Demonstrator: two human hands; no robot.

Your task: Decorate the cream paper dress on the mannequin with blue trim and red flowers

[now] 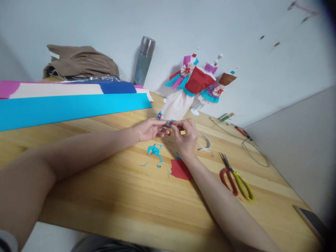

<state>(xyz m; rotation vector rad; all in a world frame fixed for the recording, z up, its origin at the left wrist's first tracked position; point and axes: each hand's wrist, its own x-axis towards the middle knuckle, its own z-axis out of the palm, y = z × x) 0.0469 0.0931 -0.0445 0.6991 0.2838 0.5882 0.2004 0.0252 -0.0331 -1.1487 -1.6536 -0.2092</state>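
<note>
- Small red-and-blue crepe-paper piece (170,123): it is pinched between the fingertips of both hands, held just above the wooden table (110,196), in front of the paper-dressed dolls (193,85)
- The left hand (150,128) and the right hand (186,137) are brought together, fingertips closed on the same piece; how exactly the paper is folded cannot be told, since most of it is hidden by the fingers
- The piece is judged to be very light, thin and soft; it is likely to crumple, tear or unroll if squeezed hard or pulled, so a light fingertip pinch at its gathered middle or edge is called for, not a whole-hand grip
- Crepe paper is slightly rough, so slipping is judged unlikely; the greater risk is loss of shape
- Blue paper scraps (154,151) and a red paper square (180,170) lie on the table just beneath and beside the right wrist
- Scissors with red and yellow handles (236,180) lie to the right, apart from the hands
- A small tape roll (204,141) lies just beside the right hand
- Long crepe-paper sheets (65,105) in blue, cream and pink are laid at the far left, with a metal flask (144,61) upright by the wall
</note>
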